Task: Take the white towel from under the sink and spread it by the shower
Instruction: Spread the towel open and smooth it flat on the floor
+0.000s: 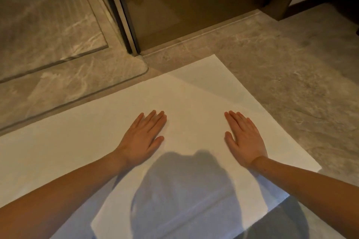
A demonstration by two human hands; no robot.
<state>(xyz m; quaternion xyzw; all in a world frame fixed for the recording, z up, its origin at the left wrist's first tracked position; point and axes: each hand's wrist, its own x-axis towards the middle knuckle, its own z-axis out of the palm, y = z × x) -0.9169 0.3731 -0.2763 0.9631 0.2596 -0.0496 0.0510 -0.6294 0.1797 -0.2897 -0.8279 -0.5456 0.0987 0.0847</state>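
I press my left hand (142, 137) and right hand (245, 139) flat, fingers extended and gripping nothing, onto the white towel (194, 103) lying just beside the shower threshold (81, 75), probably smoothing it.

Warm, dim indoor light leaves the mottled grey-beige stone floor (291, 75) muted. The flat white cloth towel (194, 99) is the brightest area, nearly blown out, its weave lost. Light comes from behind the wearer: a broad bluish shadow (184, 196) of head and shoulders falls across the towel's near edge. The brown glass shower panel (194, 6) carries faint reflections. Straight lines bow near the edges; detail is slightly soft.
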